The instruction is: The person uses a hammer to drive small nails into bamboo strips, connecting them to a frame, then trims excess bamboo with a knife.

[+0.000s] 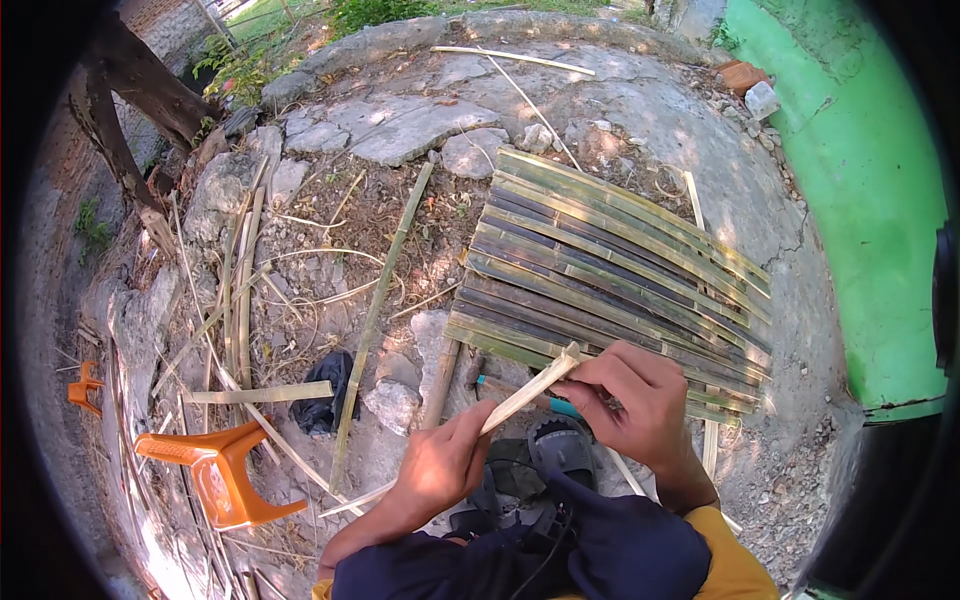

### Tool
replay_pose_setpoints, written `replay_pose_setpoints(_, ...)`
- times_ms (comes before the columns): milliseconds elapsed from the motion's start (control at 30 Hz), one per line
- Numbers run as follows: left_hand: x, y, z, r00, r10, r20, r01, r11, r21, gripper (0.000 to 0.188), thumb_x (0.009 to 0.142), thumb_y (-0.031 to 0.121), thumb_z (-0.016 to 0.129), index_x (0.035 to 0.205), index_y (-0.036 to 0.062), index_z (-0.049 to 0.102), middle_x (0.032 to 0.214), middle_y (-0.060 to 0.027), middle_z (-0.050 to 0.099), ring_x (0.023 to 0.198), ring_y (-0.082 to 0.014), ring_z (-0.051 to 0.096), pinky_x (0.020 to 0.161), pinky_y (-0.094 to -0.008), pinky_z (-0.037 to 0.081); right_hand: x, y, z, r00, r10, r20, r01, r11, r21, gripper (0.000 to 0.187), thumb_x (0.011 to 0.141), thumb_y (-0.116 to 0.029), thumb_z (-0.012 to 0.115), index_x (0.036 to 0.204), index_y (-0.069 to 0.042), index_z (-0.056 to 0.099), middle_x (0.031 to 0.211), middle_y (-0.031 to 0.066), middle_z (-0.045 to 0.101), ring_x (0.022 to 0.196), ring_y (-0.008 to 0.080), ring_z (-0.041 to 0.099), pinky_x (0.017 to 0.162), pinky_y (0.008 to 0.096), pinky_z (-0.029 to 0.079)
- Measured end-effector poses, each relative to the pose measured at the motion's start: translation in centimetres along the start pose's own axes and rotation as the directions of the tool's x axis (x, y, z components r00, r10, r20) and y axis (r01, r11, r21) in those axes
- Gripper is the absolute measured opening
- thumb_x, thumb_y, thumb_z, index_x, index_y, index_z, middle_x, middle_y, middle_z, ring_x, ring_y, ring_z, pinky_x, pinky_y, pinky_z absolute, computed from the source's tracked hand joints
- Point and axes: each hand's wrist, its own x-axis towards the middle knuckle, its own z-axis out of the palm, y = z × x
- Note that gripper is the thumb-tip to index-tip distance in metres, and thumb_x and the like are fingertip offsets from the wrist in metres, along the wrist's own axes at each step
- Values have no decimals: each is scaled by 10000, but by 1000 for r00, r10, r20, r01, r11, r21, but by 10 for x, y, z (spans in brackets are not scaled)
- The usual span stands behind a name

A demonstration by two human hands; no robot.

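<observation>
Cracked concrete ground [740,170] with patches of soil spreads through the scene, bounded on the right by a bright green wall [850,170]. Right of centre, beyond the person, split bamboo slats [610,275] lie side by side in a broad panel, their outer faces ranging from green to dark brown. A forked tree trunk [150,90] leans at the far left. A long green bamboo strip [385,290] runs near to far, left of the panel, with a loose group of bamboo strips [243,280] further left. At the near left an orange plastic stool [222,480] lies tipped over, and beyond it to the right sits a crumpled black plastic bag [325,400]. In front of the person, the pale split bamboo piece [525,397] slants from the left hand toward the far right, its tip just short of the panel in view. The left hand [440,455] is clamped on its near end, thumb along the top; the right hand [635,400] has its fingers curled at the far end, though I cannot tell whether they grip it. Below the hands shows a dark sandal [562,450], and beside it a small turquoise object [563,407], partly hidden.
</observation>
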Motion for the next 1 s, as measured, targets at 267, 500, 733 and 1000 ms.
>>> replay_pose_setpoints(267,-1,2,-4,1000,19,-14,-19,999,-39,274,946,7,642,1215,17,591,838,-192,683,692,-401,695,585,-437,542,2,13,3,997,67,47,-78,952,296,220,795,-132,878,898,-36,709,837,84,681,672,138,652,603,274,520)
replay_pose_setpoints(500,-2,2,-13,976,-101,195,143,966,-213,299,1021,189,616,1283,53,570,844,-170,678,730,-411,678,636,-467,527,-4,18,14,936,331,120,-300,571,764,405,796,-152,900,1077,18,663,1081,146,715,923,211,744,796,304,619)
replay_pose_setpoints(733,-1,1,-12,979,-90,184,140,949,-283,274,1034,188,595,1280,70,574,784,-174,662,716,-422,672,625,-463,515,-6,37,13,975,119,188,-222,580,784,423,809,21,832,1204,29,680,1128,148,722,1003,193,729,845,310,627)
replay_pose_setpoints(1000,-3,0,-11,976,-100,195,149,955,-256,251,1047,197,576,1264,72,570,766,-173,650,708,-430,663,621,-471,512,-8,32,17,993,84,80,-116,742,661,346,835,-20,820,1151,45,693,1076,135,726,939,206,757,813,301,645)
